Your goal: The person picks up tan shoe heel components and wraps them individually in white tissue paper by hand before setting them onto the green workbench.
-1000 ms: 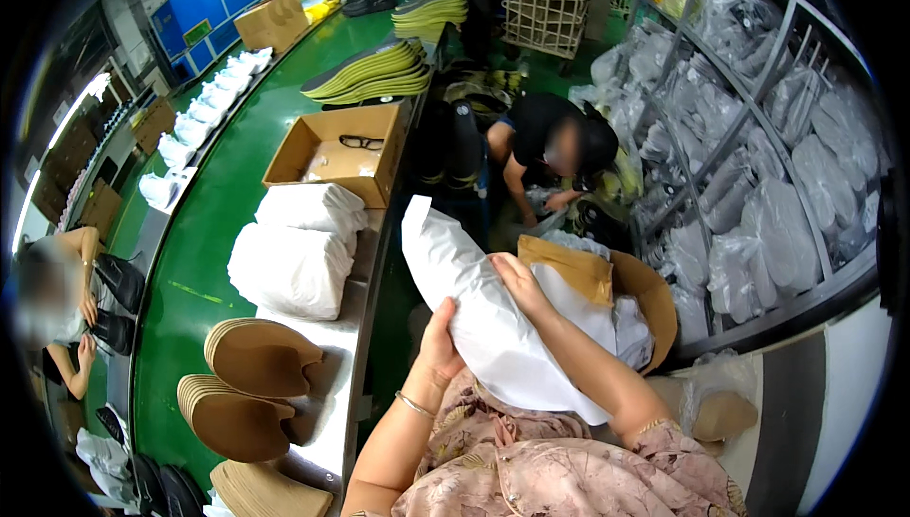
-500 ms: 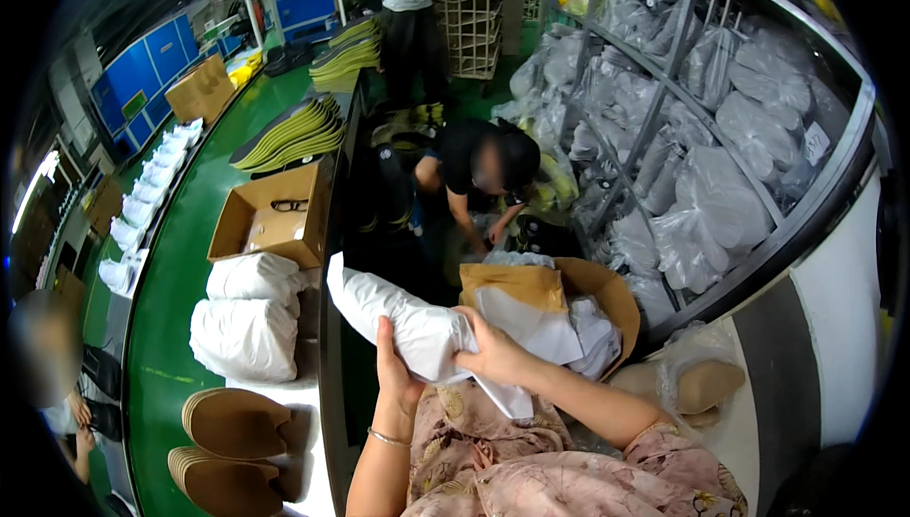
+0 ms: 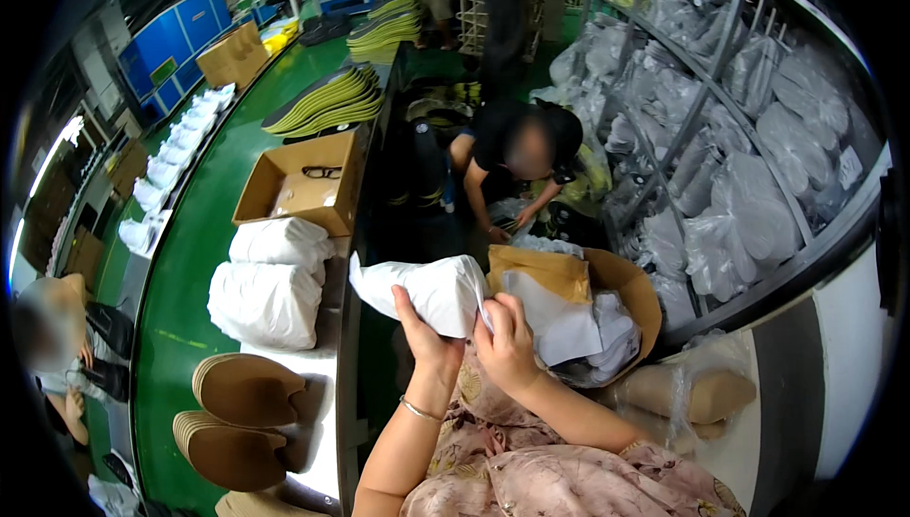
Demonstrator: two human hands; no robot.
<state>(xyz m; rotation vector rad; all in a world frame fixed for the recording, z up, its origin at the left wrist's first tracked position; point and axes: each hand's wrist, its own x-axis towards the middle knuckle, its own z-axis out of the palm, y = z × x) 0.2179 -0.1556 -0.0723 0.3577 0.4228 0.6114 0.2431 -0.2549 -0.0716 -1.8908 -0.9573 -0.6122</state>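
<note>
White paper-wrapped bundle, held level above the bench edge.

Premises: footwear factory, production floor. Evidence: long green conveyor worktop w/ stacked insoles and tan sole pieces; open cardboard box; white wrapped bundles; metal racks holding bagged stock; blue cabinets; several workers at stations.

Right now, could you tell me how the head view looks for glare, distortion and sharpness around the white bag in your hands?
Head view: fisheye bends the shelf rails and the green belt toward a black rim; glare patches shine on the belt; the white bag, left hand and right hand are fairly sharp; the faces are blurred.
</note>
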